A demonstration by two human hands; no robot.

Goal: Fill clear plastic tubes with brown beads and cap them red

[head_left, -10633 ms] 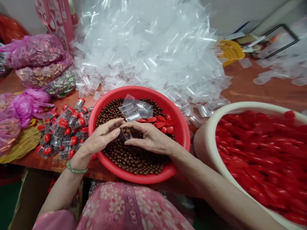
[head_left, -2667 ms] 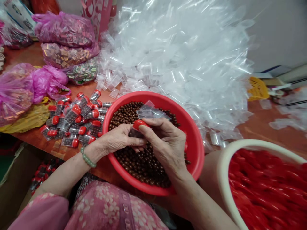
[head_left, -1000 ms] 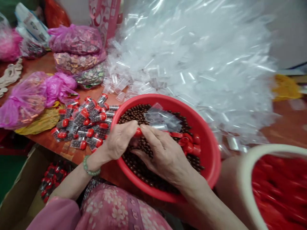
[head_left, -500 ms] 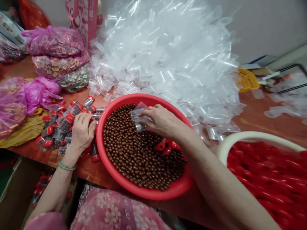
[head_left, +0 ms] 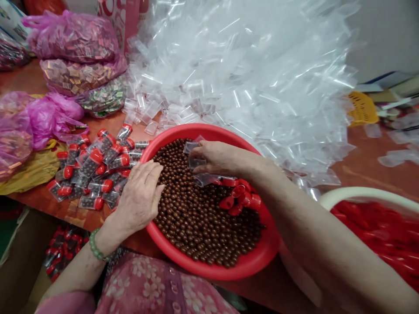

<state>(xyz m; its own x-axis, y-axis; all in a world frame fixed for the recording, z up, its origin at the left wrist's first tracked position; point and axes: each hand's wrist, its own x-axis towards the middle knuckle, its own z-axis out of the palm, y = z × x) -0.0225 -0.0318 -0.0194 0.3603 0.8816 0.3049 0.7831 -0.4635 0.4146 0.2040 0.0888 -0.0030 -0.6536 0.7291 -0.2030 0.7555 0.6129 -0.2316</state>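
Observation:
A red basin (head_left: 214, 274) holds a bed of small shiny brown balls (head_left: 196, 218). My left hand (head_left: 140, 194) rests at the basin's left rim, fingers stretched out and holding nothing. Over the balls, my right hand (head_left: 222, 157) has its fingers curled on small clear plastic containers (head_left: 196, 163); its fingertips are partly hidden. Several red caps (head_left: 238, 197) lie on the balls below my right wrist. Left of the basin is a heap of filled clear containers with red caps (head_left: 94, 161).
A large pile of clear plastic containers (head_left: 235, 78) spreads behind the basin. At right stands a white tub (head_left: 363, 192) of red caps. Pink bags (head_left: 75, 39) sit at left, a yellow basket (head_left: 362, 109) at back right. More capped containers (head_left: 63, 250) lie in a box below.
My left hand has moved right, from the heap of capped containers to the basin's rim. My right hand stays over the balls with the clear containers. The view has shifted slightly.

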